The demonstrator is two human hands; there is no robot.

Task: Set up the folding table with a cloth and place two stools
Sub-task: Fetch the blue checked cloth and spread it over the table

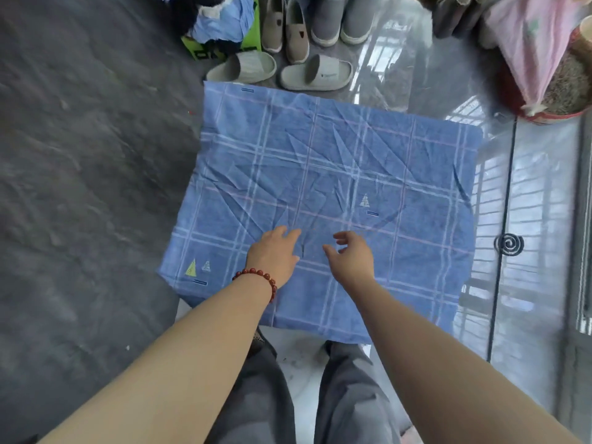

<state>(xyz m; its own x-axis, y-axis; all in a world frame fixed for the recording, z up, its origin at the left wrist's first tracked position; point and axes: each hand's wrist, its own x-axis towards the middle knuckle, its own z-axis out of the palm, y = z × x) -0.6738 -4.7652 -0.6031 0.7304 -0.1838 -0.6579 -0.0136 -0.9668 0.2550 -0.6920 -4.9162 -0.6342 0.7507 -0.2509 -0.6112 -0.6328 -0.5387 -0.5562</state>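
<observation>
Cloth lies spread and creased over the counter, which is hidden beneath it. Left grip rests flat near the cloth's near edge, fingers straight. Right grip sits beside it, loosely curled, holding nothing. We see no stools, so we judge both still to be placed.

The cloth is mid-blue, crossed by a plaid of white and pale pink lines. It carries small motifs: one yellow-green triangle, the others striped white. A bracelet of dark red beads circles the left wrist. The trousers are grey. The slides are pale grey-beige, the box is bright green with black lettering, the draped fabric is pink, and the floor is mottled dark grey.
</observation>
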